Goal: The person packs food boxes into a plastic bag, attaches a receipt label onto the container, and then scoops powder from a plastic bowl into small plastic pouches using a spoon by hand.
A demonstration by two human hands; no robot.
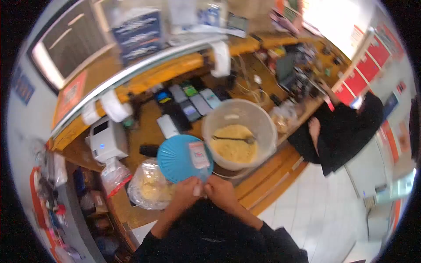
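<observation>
**Small clear bag (pixel 200 157) pinched in both hands above a blue lid (pixel 172 158)**

The left hand (pixel 187 190) and right hand (pixel 221 192) meet at the bag's near end, the fingers of both clamped on it. Its pink-and-white label shows against the lid; whether the bag touches it, I can't tell. Just right, on the counter (pixel 147 127), stands a tub (pixel 262 131) of yellow food with a dark spoon (pixel 232 139) lying in it. Several phones (pixel 190 111) lie behind; a person in black (pixel 346 131) is farther right.

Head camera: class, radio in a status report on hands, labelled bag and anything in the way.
Left hand, right hand: gripping labelled bag at near end. Bag over blue lid. Pale tub close on right, possibly crowding.
</observation>
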